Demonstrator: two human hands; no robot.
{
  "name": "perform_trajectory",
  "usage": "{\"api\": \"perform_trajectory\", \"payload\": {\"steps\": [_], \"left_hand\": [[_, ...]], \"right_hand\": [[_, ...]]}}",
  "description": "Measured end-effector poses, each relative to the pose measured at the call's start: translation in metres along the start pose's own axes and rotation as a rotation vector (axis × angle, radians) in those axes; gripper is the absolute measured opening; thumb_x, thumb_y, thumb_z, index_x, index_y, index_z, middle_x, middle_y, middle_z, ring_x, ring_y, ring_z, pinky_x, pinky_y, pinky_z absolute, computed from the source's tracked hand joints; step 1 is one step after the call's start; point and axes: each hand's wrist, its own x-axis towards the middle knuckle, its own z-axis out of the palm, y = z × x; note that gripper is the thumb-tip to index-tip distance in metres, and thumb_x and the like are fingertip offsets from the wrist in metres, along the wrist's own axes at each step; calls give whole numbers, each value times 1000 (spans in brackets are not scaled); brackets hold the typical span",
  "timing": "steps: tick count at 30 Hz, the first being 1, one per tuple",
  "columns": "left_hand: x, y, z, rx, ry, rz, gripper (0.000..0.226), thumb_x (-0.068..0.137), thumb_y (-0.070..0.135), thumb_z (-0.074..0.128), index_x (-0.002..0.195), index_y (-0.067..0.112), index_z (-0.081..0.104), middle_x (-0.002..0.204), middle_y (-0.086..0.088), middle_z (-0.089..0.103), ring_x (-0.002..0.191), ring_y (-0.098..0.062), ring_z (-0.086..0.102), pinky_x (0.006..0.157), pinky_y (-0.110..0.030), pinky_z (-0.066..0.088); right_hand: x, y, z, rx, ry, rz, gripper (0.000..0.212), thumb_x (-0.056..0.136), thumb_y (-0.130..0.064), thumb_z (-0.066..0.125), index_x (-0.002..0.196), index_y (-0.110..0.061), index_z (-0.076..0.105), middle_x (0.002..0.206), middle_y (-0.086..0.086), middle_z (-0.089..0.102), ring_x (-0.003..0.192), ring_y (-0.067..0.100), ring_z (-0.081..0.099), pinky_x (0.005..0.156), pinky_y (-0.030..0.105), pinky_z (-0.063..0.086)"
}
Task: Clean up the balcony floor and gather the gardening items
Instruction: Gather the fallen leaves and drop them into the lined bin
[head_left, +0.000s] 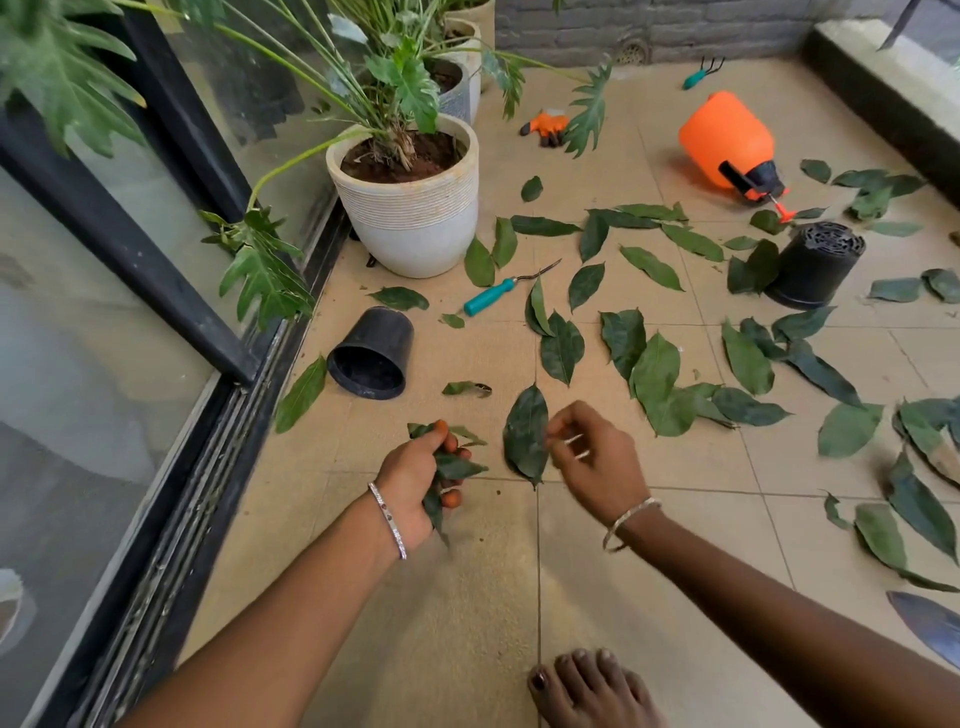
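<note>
**Left hand full of leaves, right hand at a big leaf on the tiles**

The left hand (415, 480) grips a crumpled bunch of leaves (456, 467), with the fingers curled round it low over the floor (467, 597). The right hand (597, 457) is blurred, its fingers bent at the edge of one broad, dark, pointed leaf (525, 431) lying flat just beside it. Whether it pinches the leaf cannot be told. Each wrist wears a thin metal bangle, and a bare foot (587, 686) stands on the tile below.

The floor is matt beige tile with thin joints. Smooth oval scattered leaves (654, 374), dull green, cover it ahead and to the right. A black plastic pot (371, 353) lies on its side near the sliding glass door (104, 332). Beyond it lies a teal-handled weeder (488, 296) with a thin metal prong, near a ribbed white planter (415, 218) of soil and a leafy plant. Farther right a second black pot (813, 267) stands upside down, and an orange sprayer (727, 137) lies tipped over. Orange gloves (545, 124) and a small teal hand rake (701, 73) lie near the grey brick wall.
</note>
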Motion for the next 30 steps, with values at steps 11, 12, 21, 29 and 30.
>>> {"api": "perform_trajectory", "payload": {"steps": [11,12,21,29,30], "left_hand": [[-7,4,-17,-192,-68,-13,62,93,51,58,53,4,49,82,-30,66,77,-36,70,70,-43,62],[-8,6,-18,-203,-82,-17,65,91,57,56,55,4,46,77,-29,65,71,-36,70,66,-43,62],[-2,5,-27,-277,-46,-9,29,97,20,57,82,-5,61,73,-22,70,63,-29,72,56,-33,61],[18,-6,-20,-68,106,106,18,89,14,68,78,9,55,48,0,43,32,-9,36,32,-14,22],[20,-6,-16,-58,101,105,24,89,21,71,77,11,52,49,1,40,33,-9,34,32,-15,22]], "right_hand": [[52,69,44,-547,-425,177,75,82,-49,70,142,-18,38,133,10,49,117,29,50,97,42,49],[55,69,51,-585,-444,176,80,81,-53,70,144,-17,35,136,11,47,120,30,47,99,44,48],[49,70,73,-435,-322,216,39,86,-21,72,119,-13,52,116,11,64,101,25,62,85,32,52],[26,17,43,67,38,305,7,86,-10,71,90,-15,71,83,-4,70,77,8,65,81,31,59],[22,2,41,146,70,293,6,85,-9,72,89,-14,72,81,-3,70,76,8,66,78,30,60]]}}
